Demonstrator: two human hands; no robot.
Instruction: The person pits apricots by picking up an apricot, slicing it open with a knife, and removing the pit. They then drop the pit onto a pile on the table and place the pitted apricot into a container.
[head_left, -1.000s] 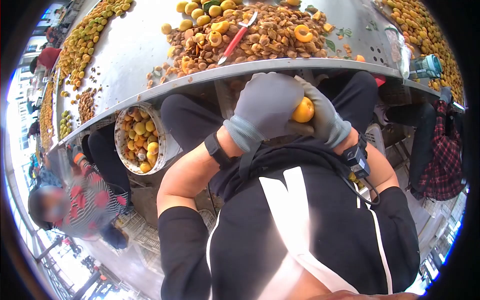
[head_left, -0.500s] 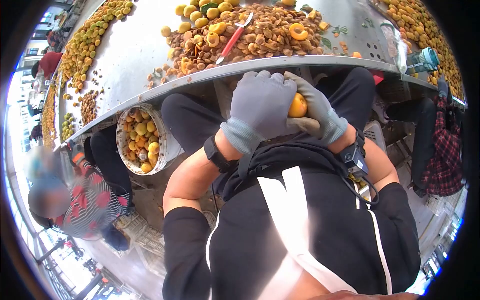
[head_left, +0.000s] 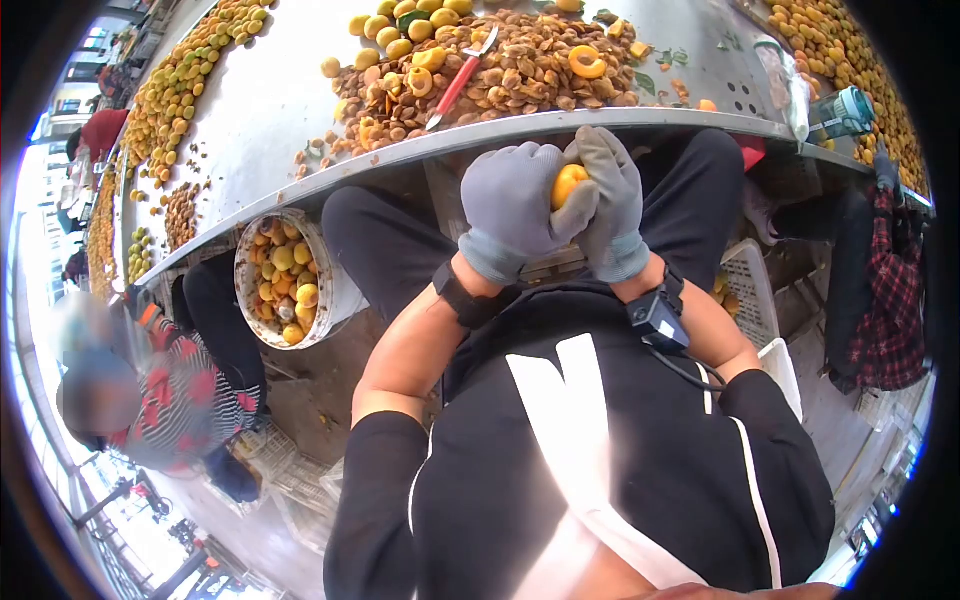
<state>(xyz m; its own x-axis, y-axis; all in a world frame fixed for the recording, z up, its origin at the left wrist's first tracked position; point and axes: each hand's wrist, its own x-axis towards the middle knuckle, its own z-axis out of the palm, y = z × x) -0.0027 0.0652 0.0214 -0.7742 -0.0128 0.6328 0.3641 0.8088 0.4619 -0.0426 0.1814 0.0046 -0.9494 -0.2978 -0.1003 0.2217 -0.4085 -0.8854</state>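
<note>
Both my hands, in grey work gloves, are closed together around one orange apricot just below the table's front edge. My left hand wraps it from the left with its back toward me. On the other side my right hand presses against the fruit with its thumb across it. Only part of the apricot shows between the gloves. Beyond them, a paring knife with a red handle lies on a heap of brown apricot pits. A cut apricot half rests on that heap.
Whole apricots lie behind the pits on the metal table. A white bucket of apricots stands to my left below the table. At right are a teal-lidded bottle and a crate. Co-workers sit on both sides.
My hands have shifted slightly left, still around the apricot. My right forearm has moved inward, the right hand is more upright, and more of the crate shows.
</note>
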